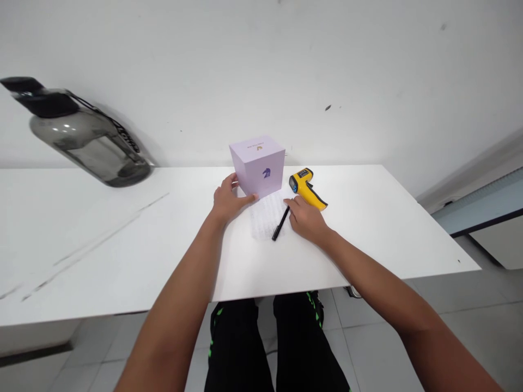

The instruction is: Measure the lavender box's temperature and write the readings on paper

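A pale lilac box [261,166] with a small dark blue figure on its front stands on the table near the wall. My left hand [229,201] is around its lower left corner, thumb at the front bottom edge and fingers along the left side. Below the box a sheet of bubble wrap [263,220] lies flat. Across the wrap's right part slants a black pen [280,224]. My right hand [305,218] has its fingers closed at the pen's upper end. Just beyond that hand lies a yellow and black infrared thermometer [309,190], its handle pointing right.
At the far left, a grey see-through water bottle [98,139] with a black lid and strap stands against the wall [196,81]. The white table [384,228] ends in a slanted edge at right. My legs [241,348] are below its front edge.
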Demonstrator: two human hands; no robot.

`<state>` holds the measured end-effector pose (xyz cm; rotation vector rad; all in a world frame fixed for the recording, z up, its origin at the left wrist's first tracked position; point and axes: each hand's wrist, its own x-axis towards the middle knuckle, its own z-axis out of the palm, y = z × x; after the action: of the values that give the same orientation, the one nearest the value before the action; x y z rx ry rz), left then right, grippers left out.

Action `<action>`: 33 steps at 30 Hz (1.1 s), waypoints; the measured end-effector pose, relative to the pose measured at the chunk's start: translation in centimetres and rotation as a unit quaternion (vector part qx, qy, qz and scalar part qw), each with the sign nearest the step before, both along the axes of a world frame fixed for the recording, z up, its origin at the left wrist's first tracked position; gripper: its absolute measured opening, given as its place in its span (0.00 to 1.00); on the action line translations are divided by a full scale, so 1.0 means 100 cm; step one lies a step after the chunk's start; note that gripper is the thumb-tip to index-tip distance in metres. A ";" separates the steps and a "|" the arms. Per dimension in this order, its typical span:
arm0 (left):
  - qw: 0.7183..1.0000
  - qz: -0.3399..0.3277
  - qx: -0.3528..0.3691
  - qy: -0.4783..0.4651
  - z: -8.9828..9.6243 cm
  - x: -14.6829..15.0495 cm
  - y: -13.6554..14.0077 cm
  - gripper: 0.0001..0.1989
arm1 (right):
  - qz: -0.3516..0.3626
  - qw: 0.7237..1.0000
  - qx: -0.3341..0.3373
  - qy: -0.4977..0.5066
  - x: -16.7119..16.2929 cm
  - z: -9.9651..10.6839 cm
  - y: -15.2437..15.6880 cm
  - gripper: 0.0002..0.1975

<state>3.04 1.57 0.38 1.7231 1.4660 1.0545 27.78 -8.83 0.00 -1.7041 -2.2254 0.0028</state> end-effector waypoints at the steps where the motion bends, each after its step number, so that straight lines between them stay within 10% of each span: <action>1: 1.000 0.001 -0.001 0.000 0.000 0.000 0.000 0.49 | 0.005 1.000 -0.005 -0.003 -0.001 0.002 -0.001 0.27; 9: 1.000 0.003 -0.008 -0.017 0.003 0.002 -0.001 0.49 | -0.173 0.981 0.086 0.011 0.011 0.026 0.007 0.23; 14: 1.000 0.012 -0.015 -0.019 0.008 0.004 -0.004 0.48 | -0.263 0.961 -0.083 0.022 0.022 0.040 0.026 0.36; 19: 0.999 0.019 -0.024 -0.026 0.012 0.005 -0.006 0.47 | -0.273 0.924 -0.139 0.229 0.024 0.046 0.037 0.23; 27: 0.996 0.032 -0.048 -0.075 0.011 0.004 -0.002 0.45 | -0.094 0.669 0.013 0.737 -0.031 0.051 0.020 0.22; 33: 0.995 0.031 -0.033 -0.092 0.008 0.003 0.000 0.41 | -0.083 0.728 -0.059 0.678 -0.062 0.049 0.009 0.22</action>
<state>3.36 1.59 1.13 1.5006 1.4285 1.1524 21.59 -7.91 4.85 -1.1751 -0.9321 1.0107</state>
